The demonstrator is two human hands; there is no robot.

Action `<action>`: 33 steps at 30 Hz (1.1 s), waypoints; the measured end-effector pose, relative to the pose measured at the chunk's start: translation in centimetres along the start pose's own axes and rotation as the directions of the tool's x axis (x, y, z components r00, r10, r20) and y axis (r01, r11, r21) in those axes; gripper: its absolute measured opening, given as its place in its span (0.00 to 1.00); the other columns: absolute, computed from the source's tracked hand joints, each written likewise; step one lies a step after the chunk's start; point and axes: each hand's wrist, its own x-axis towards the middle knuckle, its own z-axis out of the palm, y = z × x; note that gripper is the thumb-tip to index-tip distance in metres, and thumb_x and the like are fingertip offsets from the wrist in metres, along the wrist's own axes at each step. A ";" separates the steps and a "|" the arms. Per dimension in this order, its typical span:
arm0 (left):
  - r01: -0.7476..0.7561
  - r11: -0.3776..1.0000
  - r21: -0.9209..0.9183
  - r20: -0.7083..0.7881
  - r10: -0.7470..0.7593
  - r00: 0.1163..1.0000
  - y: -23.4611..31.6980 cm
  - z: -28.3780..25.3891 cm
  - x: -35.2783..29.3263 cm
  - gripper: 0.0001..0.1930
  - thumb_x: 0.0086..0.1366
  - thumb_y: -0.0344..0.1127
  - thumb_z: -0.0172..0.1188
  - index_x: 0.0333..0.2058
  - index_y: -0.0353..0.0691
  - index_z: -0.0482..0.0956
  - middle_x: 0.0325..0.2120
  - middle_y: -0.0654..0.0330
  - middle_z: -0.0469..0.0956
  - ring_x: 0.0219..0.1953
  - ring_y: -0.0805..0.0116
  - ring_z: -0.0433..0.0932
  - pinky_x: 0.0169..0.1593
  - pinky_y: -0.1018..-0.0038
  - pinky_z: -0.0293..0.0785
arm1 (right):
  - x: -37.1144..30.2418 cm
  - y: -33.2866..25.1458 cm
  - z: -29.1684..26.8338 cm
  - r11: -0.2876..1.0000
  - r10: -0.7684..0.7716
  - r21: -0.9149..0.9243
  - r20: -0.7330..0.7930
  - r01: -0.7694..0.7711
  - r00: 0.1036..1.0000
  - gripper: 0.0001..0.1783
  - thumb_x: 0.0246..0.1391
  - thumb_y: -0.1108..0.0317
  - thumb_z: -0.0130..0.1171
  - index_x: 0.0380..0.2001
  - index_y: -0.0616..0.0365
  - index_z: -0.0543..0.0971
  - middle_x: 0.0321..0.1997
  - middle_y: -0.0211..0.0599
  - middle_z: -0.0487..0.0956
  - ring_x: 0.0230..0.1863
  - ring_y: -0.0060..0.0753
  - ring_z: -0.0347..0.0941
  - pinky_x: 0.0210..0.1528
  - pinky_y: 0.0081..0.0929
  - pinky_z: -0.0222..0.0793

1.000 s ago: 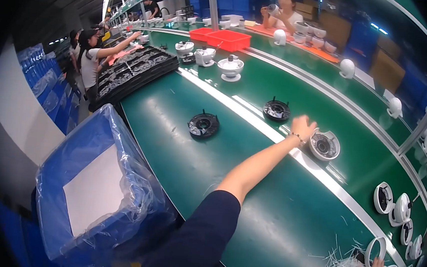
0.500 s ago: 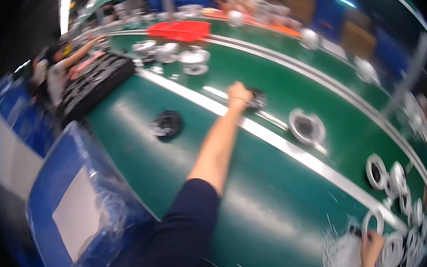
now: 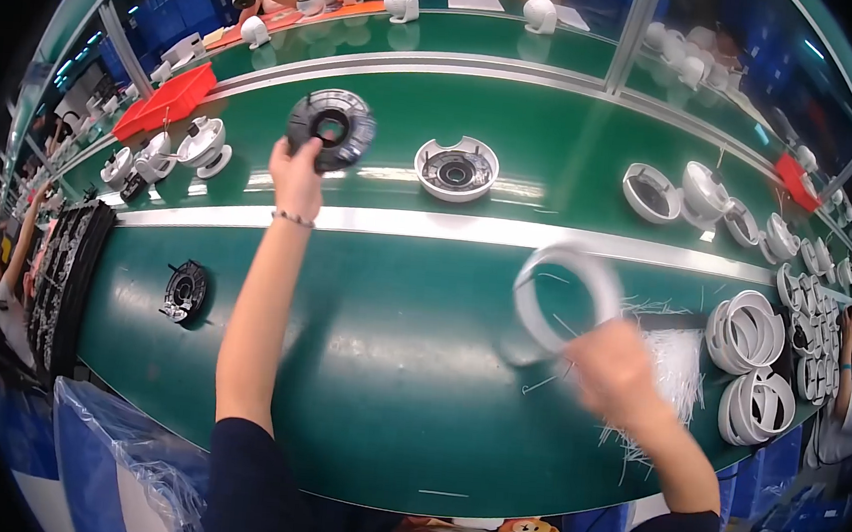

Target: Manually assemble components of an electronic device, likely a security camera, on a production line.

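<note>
My left hand (image 3: 298, 178) grips a round black plastic part (image 3: 356, 124) with a hole in its middle, raised over the green conveyor. My right hand (image 3: 620, 373), blurred by motion, holds a white plastic ring (image 3: 529, 302) tilted above the worktable. Between the hands and farther off, a white round housing (image 3: 485, 183) with a black insert rests on the conveyor. Another black round part (image 3: 184, 292) lies on the table at the left. Beside my right hand is a pile of thin white strips (image 3: 676, 371).
Stacked white rings (image 3: 744, 336) stand at the right, with several white housings behind them. A stack of black trays (image 3: 64, 288) is at the left edge. A metal rail (image 3: 399, 224) divides table from conveyor (image 3: 557, 126). A red bin (image 3: 169, 101) and co-workers are farther off.
The view has turned to the right. My left hand has lifted the black part off the conveyor. My right hand has brought the white ring leftward from the ring stacks.
</note>
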 end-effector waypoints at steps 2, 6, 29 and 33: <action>0.096 0.990 -0.103 0.083 -0.088 0.993 1.0 3.7 -4.3 0.13 0.53 0.20 0.51 0.38 0.32 0.65 0.35 0.56 0.71 0.36 0.67 0.72 0.39 0.72 0.72 | -0.5 -2.1 3.2 0.980 -0.128 0.165 0.080 0.114 0.988 0.06 0.29 0.75 0.53 0.20 0.59 0.72 0.19 0.36 0.70 0.23 0.36 0.66 0.31 0.31 0.62; 0.203 0.950 -0.237 0.171 -0.165 0.971 2.9 6.4 -9.7 0.15 0.54 0.18 0.47 0.42 0.33 0.63 0.39 0.54 0.70 0.41 0.63 0.72 0.44 0.68 0.72 | 0.2 -3.0 5.2 0.963 -0.150 0.268 0.448 0.028 0.882 0.10 0.35 0.68 0.60 0.24 0.59 0.73 0.27 0.35 0.72 0.30 0.39 0.67 0.36 0.32 0.62; 0.780 0.625 -0.043 0.810 -0.436 0.393 3.3 5.2 -15.5 0.34 0.46 0.28 0.59 0.53 0.38 0.55 0.51 0.56 0.60 0.54 0.64 0.60 0.54 0.65 0.59 | 10.4 -2.1 8.0 0.316 0.575 0.915 0.027 -0.252 0.817 0.58 0.28 0.64 0.69 0.57 0.68 0.42 0.59 0.54 0.50 0.59 0.41 0.50 0.58 0.32 0.48; 0.779 0.616 -0.116 0.845 -0.351 0.404 2.3 4.8 -14.4 0.44 0.51 0.69 0.40 0.55 0.37 0.54 0.55 0.50 0.54 0.57 0.55 0.54 0.58 0.59 0.51 | 10.3 -2.4 7.3 0.656 0.466 0.684 -0.033 -0.320 0.884 0.58 0.24 0.58 0.71 0.57 0.67 0.47 0.59 0.51 0.51 0.59 0.44 0.50 0.59 0.34 0.48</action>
